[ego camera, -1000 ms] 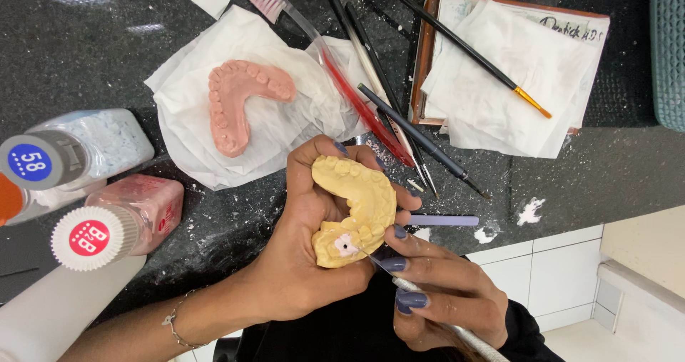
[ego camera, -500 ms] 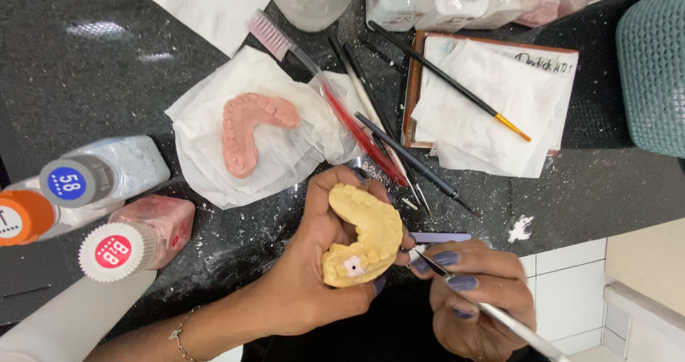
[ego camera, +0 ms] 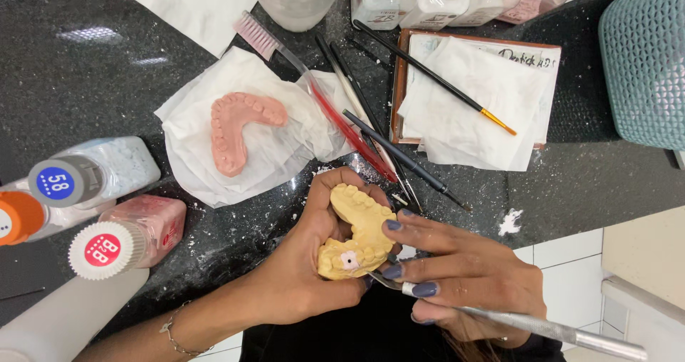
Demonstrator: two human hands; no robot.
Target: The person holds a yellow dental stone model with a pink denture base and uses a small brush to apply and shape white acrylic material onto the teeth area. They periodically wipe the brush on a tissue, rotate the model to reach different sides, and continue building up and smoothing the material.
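- Here, the left hand [ego camera: 300,276] was wrapped around a yellow dental cast [ego camera: 357,230], teeth side up, tilted so the small white tooth at its front faced the tool.
- The right hand [ego camera: 464,276] was closed on a thin metal instrument [ego camera: 528,324], held like a pen; two fingertips rested on the cast, apparently to steady the tip at the white tooth.
- Just beyond the left hand, a pink dental cast [ego camera: 239,128] lay on white tissue [ego camera: 193,169], likely to keep it off the dark desk [ego camera: 93,83].
- Brushes [ego camera: 407,158] lay beyond both hands, within reach.
- Capped bottles [ego camera: 107,240] stood left of the left hand.
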